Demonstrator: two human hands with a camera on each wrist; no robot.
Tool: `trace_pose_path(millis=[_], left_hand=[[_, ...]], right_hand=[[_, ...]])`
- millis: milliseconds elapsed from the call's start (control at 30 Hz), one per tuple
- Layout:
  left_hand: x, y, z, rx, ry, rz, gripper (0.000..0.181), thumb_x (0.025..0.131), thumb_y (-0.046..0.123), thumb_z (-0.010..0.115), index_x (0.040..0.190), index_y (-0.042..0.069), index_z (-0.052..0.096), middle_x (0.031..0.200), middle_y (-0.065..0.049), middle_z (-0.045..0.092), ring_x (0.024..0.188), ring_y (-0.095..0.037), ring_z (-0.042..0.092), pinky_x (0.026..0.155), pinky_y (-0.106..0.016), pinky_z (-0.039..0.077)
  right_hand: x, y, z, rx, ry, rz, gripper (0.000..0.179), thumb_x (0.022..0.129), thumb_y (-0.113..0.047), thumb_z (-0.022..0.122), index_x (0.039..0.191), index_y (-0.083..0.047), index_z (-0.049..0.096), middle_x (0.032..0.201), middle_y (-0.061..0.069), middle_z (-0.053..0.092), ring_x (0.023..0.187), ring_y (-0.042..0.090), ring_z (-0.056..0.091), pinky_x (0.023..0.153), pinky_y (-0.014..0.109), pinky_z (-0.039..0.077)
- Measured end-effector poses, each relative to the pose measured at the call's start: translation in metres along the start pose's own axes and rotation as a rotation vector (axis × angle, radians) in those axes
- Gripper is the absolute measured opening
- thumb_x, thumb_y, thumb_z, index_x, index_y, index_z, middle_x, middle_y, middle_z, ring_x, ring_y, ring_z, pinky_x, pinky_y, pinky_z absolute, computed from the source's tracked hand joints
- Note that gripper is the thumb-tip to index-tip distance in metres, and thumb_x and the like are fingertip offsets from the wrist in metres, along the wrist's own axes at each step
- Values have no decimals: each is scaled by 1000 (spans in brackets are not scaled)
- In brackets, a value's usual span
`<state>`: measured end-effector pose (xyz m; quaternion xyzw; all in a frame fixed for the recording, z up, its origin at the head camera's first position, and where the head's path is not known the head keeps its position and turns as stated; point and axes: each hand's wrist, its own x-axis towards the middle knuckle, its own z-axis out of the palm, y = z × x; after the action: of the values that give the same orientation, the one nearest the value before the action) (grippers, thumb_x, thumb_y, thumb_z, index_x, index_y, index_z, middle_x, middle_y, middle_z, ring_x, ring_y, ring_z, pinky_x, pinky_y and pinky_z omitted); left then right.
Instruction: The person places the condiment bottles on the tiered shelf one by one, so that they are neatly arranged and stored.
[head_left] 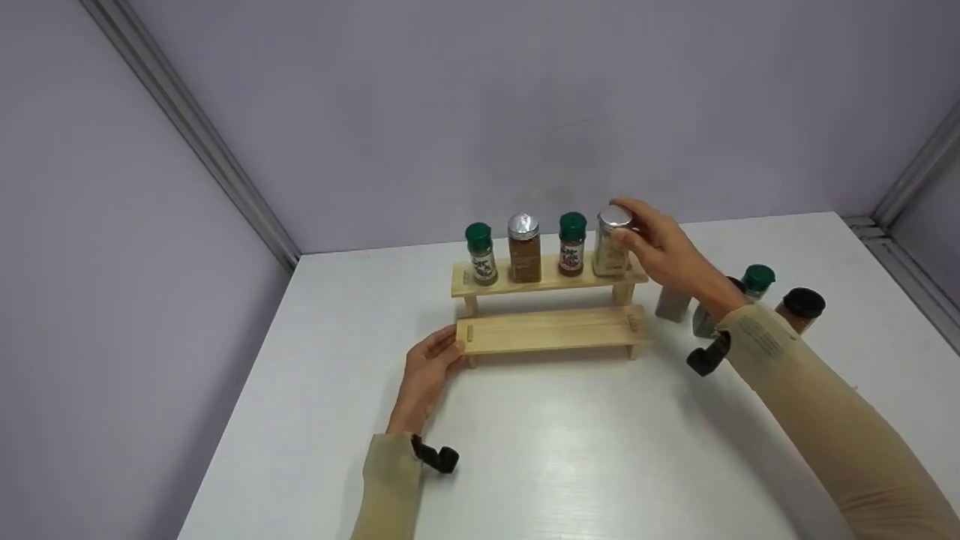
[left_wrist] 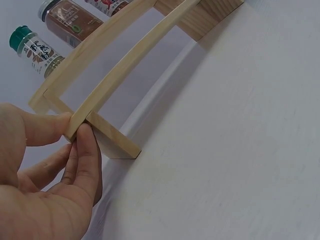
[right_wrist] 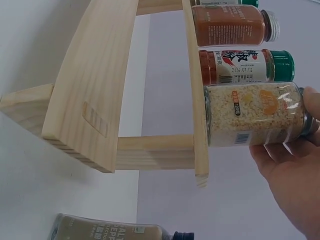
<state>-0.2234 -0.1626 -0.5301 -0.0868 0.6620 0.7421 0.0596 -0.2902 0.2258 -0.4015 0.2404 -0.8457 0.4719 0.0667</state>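
Observation:
A two-tier wooden rack [head_left: 551, 330] stands on the white table. My left hand [head_left: 429, 369] pinches the left end of its lower shelf, thumb on top and fingers beneath in the left wrist view. At the right end of the upper shelf, my right hand [head_left: 664, 247] grips a silver-capped glass jar of pale granules [right_wrist: 255, 114] around its cap. The jar's base is right at the shelf's surface. Left of it on that shelf are a green-capped spice bottle [head_left: 571, 244], a silver-capped jar of brown powder [head_left: 525, 251] and another green-capped bottle [head_left: 481, 255].
Right of the rack, partly behind my right forearm, stand several more bottles: a salt-and-pepper bottle [right_wrist: 107, 229], a green-capped one [head_left: 759, 280] and a black-capped one [head_left: 802, 306]. A pale wall [head_left: 375, 135] rises behind the table's far edge.

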Motion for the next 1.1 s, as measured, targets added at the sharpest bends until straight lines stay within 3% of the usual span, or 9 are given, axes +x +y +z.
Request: trace_pose_path(millis=[233, 333, 433, 500, 567, 733, 833, 967, 1100], left_hand=[[2, -1, 2, 0, -10, 7, 45, 105, 5, 69, 148, -2, 59, 146, -21, 61, 127, -26, 63, 102, -32, 60], [4, -1, 2, -6, -13, 4, 45, 105, 5, 68, 148, -2, 59, 146, -21, 62, 127, -25, 64, 102, -31, 61], [5, -1, 0, -1, -17, 8, 44, 105, 4, 68, 148, -2, 59, 147, -22, 61, 126, -25, 64, 102, -31, 61], [5, -1, -1, 5, -27, 11, 45, 105, 5, 67, 148, -2, 58, 147, -22, 61, 126, -25, 64, 102, -31, 61], [5, -1, -3, 8, -37, 16, 46, 106, 6, 67, 149, -3, 57, 148, -23, 59, 126, -25, 64, 102, -30, 60], [7, 1, -7, 7, -36, 31, 47, 105, 6, 68, 150, -3, 57, 149, -24, 59, 128, -26, 63, 102, -29, 60], [8, 2, -8, 10, -28, 35, 47, 105, 6, 68, 150, -3, 57, 150, -24, 59, 129, -27, 63, 102, -29, 60], [9, 3, -7, 12, -23, 25, 47, 105, 6, 69, 150, -2, 57, 149, -22, 60, 129, -26, 63, 102, -29, 60], [8, 4, -5, 9, -21, 21, 46, 105, 6, 69, 149, -2, 58, 148, -21, 61, 128, -25, 63, 102, -30, 60]], right_hand=[[-3, 2, -2, -6, -4, 30, 55, 116, -25, 50, 166, -7, 35, 131, 20, 61, 113, 16, 60, 96, 8, 48], [-4, 1, -3, 6, -10, 39, 58, 115, -26, 51, 168, -8, 33, 148, 20, 56, 128, 25, 59, 114, 23, 49], [-5, -1, -6, 27, 0, 6, 58, 115, -22, 52, 167, -6, 32, 163, 19, 47, 145, 36, 51, 127, 49, 39], [-7, -4, -11, 43, 15, -32, 56, 114, -16, 54, 165, -2, 35, 166, 18, 43, 152, 40, 44, 129, 60, 33], [-9, -8, -16, 42, 34, -62, 53, 113, -13, 55, 162, -1, 39, 165, 17, 46, 152, 41, 44, 128, 63, 32], [-20, -20, -34, -9, 71, -90, 48, 113, -13, 56, 159, -6, 47, 161, 14, 51, 148, 38, 49, 126, 56, 39], [-30, -26, -46, -46, 99, -106, 47, 112, -12, 58, 157, -9, 50, 158, 13, 55, 145, 35, 52, 125, 43, 42], [-49, -28, -62, -110, 143, -123, 49, 108, -7, 64, 156, -11, 53, 154, 10, 58, 141, 20, 56, 120, 22, 43], [-71, -21, -76, -179, 182, -150, 55, 102, -1, 70, 154, -9, 54, 151, 11, 60, 137, 7, 56, 117, 16, 43]])
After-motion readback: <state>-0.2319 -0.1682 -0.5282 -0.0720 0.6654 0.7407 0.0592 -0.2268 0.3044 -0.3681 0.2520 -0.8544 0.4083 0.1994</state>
